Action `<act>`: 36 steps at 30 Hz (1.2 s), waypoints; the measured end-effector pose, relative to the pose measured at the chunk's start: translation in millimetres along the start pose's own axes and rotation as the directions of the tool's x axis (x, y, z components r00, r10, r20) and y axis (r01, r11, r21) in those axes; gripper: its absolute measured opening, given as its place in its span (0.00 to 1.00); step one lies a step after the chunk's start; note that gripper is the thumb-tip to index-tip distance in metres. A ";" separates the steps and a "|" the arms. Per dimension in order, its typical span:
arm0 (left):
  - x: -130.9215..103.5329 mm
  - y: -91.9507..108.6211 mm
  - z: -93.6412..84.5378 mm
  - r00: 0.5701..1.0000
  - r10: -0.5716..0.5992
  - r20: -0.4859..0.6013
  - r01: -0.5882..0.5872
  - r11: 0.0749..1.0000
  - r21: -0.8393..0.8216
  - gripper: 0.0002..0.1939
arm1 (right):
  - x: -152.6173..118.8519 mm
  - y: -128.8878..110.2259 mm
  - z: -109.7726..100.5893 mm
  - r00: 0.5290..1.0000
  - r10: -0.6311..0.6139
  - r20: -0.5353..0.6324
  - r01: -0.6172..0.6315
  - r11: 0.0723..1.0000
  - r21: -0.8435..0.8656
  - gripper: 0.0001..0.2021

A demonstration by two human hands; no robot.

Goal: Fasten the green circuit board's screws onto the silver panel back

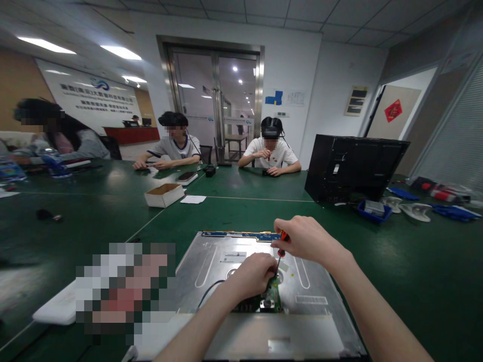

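A flat metal panel lies in front of me, with a blue circuit strip along its far edge. Near its middle is a green circuit board, partly hidden by my left arm. My right hand is closed around the red and black handle of a screwdriver, whose shaft points down at the board's far end. My left hand is closed beside the screwdriver's tip, its fingertips at the board's edge; whatever they pinch is hidden. A dark cable curves out left of my left hand.
An open white box and a paper are farther back on the green table. A black monitor and a blue tray stand at the right. Several people sit across the table. A blurred-out object lies at the left.
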State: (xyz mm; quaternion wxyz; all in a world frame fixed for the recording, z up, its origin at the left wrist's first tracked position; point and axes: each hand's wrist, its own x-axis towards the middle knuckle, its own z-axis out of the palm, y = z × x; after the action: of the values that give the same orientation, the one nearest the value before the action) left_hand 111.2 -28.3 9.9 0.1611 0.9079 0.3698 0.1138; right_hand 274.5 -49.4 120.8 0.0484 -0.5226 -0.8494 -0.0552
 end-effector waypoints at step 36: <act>-0.8 1.0 -0.2 1.000 0.012 0.000 -0.012 1.000 0.018 0.09 | -8.1 6.6 0.5 0.994 -0.105 0.023 0.098 0.975 0.200 0.14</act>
State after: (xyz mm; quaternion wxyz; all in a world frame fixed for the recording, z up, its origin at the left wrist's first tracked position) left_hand 111.2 -29.5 10.3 0.1521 0.9117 0.3652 0.1114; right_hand 284.0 -53.5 119.5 0.0832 -0.4721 -0.8769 0.0362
